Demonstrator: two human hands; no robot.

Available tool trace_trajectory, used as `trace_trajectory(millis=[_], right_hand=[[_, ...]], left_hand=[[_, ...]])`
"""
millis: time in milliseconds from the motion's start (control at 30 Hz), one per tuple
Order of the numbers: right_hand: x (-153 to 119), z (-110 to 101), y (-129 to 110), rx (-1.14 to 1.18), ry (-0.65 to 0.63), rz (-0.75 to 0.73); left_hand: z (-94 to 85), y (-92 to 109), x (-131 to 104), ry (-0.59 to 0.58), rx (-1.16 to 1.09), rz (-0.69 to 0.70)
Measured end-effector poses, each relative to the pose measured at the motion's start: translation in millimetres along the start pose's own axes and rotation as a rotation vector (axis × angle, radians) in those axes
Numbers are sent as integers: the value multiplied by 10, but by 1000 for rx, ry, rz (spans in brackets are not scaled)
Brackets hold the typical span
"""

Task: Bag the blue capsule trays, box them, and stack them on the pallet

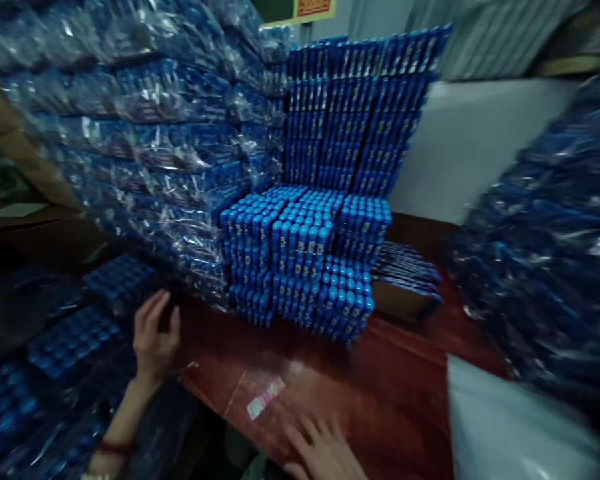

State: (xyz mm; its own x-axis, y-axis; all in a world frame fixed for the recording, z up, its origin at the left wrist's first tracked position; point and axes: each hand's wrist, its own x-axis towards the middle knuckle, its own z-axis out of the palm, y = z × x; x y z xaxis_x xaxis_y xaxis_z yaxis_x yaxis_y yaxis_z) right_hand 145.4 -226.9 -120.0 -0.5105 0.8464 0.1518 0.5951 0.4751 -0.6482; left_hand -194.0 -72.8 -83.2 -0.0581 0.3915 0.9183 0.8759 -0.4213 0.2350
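Blue-capped tubes [303,250] stand stacked on the red table [375,387]. We see our left hand [154,337] raised, released, fingers parted, near dim packs [73,341]; our right hand [323,447], released too, spreads blurred fingers, cut off below. Glare obscures film-wrapped bundles [173,93].

Right hand [325,450] blurred, cut off below, pale sheet [510,427], possibly a bag, cropped

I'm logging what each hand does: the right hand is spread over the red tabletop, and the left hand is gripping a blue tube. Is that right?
Not quite: the head view shows the left hand empty, its fingers parted and gripping nothing. The right hand is spread over the red tabletop, as you say.
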Motion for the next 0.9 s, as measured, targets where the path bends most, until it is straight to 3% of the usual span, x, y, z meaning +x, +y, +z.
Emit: trace_trajectory(millis=[67,133,200,267,333,400,500,600,700,767,833,900], right_hand=[[-16,-126,143,-89,168,13],[-29,-384,289,-135,454,80],[22,-751,391,-97,802,203],[161,-1153,438,31,1019,307],[349,-1515,470,212,1075,367],[505,-1797,543,408,1056,385],[522,-2104,784,561,939,423],[257,-2344,1033,486,879,560],[-80,-2422,1053,441,845,614],[-222,-2271,904,485,830,554],[-247,-1947,666,645,904,428],[-159,-1540,407,963,1046,305]], left_hand=[[54,536,-223,-134,-213,154],[146,1023,-369,-270,-421,208],[281,1419,-371,-317,-579,204],[433,1717,-219,-287,-691,142],[561,1938,21,-241,-786,25],[639,2117,234,-295,-878,-121],[638,2311,280,-643,-1026,-321],[486,2335,-79,-1005,-1069,-359],[289,2221,-632,-1294,-1046,-325],[220,2199,-928,-1430,-1059,-466],[237,2310,-1066,-1366,-1109,-654],[341,2550,-1041,-1245,-1195,-768]])
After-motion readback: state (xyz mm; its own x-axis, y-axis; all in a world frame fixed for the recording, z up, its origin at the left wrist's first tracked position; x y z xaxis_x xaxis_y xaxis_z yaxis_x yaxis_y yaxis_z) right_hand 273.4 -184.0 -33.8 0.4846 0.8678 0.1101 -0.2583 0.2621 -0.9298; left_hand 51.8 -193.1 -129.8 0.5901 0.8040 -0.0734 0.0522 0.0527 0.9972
